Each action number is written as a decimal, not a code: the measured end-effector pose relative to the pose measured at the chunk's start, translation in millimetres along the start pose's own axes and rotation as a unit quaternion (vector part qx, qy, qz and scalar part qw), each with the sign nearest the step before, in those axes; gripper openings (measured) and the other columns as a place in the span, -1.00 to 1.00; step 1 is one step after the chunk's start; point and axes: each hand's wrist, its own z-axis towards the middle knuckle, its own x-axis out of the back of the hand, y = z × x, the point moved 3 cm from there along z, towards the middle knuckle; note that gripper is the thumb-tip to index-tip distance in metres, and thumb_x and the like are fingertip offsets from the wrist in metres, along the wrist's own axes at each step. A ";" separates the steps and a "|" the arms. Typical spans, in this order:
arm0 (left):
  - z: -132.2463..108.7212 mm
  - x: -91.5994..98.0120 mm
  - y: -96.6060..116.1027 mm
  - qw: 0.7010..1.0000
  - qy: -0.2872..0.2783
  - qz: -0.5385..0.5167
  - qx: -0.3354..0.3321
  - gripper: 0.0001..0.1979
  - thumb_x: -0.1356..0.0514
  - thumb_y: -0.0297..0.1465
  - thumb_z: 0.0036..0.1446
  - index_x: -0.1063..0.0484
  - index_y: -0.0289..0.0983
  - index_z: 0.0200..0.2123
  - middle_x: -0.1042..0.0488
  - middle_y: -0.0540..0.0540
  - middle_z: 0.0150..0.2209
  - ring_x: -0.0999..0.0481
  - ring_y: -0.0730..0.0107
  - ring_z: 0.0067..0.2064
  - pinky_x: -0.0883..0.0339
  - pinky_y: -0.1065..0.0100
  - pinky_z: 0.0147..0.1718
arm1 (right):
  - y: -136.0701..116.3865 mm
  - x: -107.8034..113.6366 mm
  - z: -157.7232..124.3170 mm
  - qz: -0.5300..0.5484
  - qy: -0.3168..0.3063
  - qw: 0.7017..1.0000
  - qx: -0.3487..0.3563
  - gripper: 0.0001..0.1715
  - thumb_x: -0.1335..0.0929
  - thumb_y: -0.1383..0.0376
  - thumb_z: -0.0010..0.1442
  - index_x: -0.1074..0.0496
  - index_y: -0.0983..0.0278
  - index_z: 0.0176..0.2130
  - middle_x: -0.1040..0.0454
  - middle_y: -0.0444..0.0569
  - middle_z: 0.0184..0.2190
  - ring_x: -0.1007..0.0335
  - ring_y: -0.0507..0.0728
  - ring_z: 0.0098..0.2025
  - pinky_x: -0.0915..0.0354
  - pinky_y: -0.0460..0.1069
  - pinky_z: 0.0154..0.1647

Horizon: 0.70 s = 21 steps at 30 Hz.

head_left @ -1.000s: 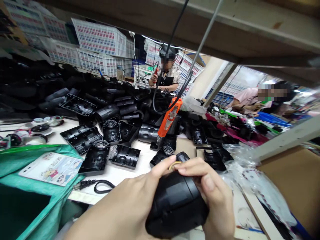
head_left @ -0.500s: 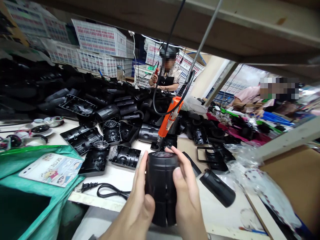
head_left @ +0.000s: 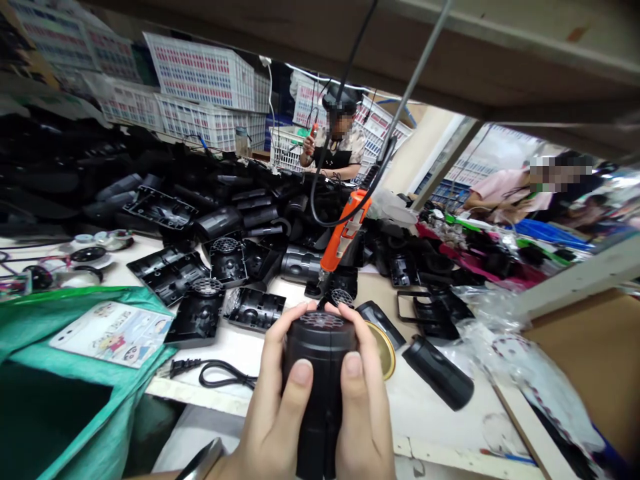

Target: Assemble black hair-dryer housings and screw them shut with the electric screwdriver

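A black plastic housing (head_left: 320,363) with a round grille on its upper end is held upright between my two hands, a seam running down its near side. My left hand (head_left: 280,393) wraps its left side, thumb pressed on the front and fingertips at the grille rim. My right hand (head_left: 367,393) grips the right side the same way. Just beyond hangs an orange electric screwdriver (head_left: 345,230), its tip down near the table. Behind my right fingers a gold-rimmed disc (head_left: 385,350) shows in part.
Black half-shells (head_left: 197,313) lie on the white table (head_left: 235,393), with a large heap (head_left: 60,173) behind. A power cord (head_left: 223,373) is at the front edge. A green bag (head_left: 100,400) stands left, plastic bags (head_left: 500,327) right. A shelf (head_left: 450,73) runs overhead; two people (head_left: 340,143) sit beyond.
My left thumb has come onto the front of the housing, and its grille end has tipped more into view. The gold-rimmed disc now shows behind my right hand.
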 end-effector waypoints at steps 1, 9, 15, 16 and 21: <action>1.5 1.5 -0.8 1.000 0.001 0.015 0.001 -0.60 -0.06 -0.12 0.44 -0.33 0.03 0.27 -0.37 -0.02 0.33 -0.34 0.07 0.33 -0.23 0.20 0.25 | 0.7 0.1 0.7 0.001 0.010 1.000 -0.007 -0.49 -0.13 0.00 0.53 -0.22 0.04 0.34 -0.32 -0.06 0.38 -0.25 0.21 0.41 -0.31 0.11 0.36; 19.3 -9.5 -6.7 0.999 0.032 0.025 0.023 -0.51 0.05 -0.02 0.46 -0.21 -0.07 0.32 -0.29 -0.11 0.38 -0.24 0.10 0.40 -0.14 0.16 0.31 | 10.1 7.2 29.9 -0.087 0.021 0.996 0.027 -0.46 -0.21 -0.06 0.48 -0.27 0.05 0.31 -0.38 -0.04 0.33 -0.27 0.25 0.38 -0.26 0.18 0.35; 17.1 -8.6 0.7 0.996 0.081 0.018 0.016 -0.58 -0.05 -0.03 0.43 -0.33 -0.06 0.22 -0.39 -0.06 0.30 -0.32 0.07 0.35 -0.29 0.21 0.23 | 9.3 1.8 30.7 -0.074 0.007 0.996 0.048 -0.49 -0.18 -0.04 0.49 -0.27 0.02 0.31 -0.39 -0.07 0.32 -0.35 0.20 0.32 -0.34 0.12 0.29; 15.6 -7.9 3.1 0.996 0.086 0.029 0.004 -0.59 -0.05 -0.04 0.43 -0.35 -0.05 0.21 -0.41 -0.04 0.29 -0.32 0.07 0.36 -0.29 0.22 0.23 | 6.2 0.6 29.0 -0.076 0.010 0.996 0.053 -0.50 -0.18 -0.03 0.50 -0.27 0.01 0.31 -0.39 -0.07 0.31 -0.36 0.20 0.31 -0.35 0.12 0.28; 14.6 -4.2 9.8 0.993 0.065 0.079 -0.052 -0.50 0.03 -0.03 0.46 -0.26 -0.07 0.33 -0.28 -0.08 0.41 -0.23 0.04 0.43 -0.23 0.16 0.30 | -8.1 -1.2 26.9 -0.096 0.025 0.989 0.110 -0.54 -0.19 0.04 0.51 -0.28 0.00 0.31 -0.40 -0.07 0.30 -0.36 0.21 0.31 -0.35 0.12 0.27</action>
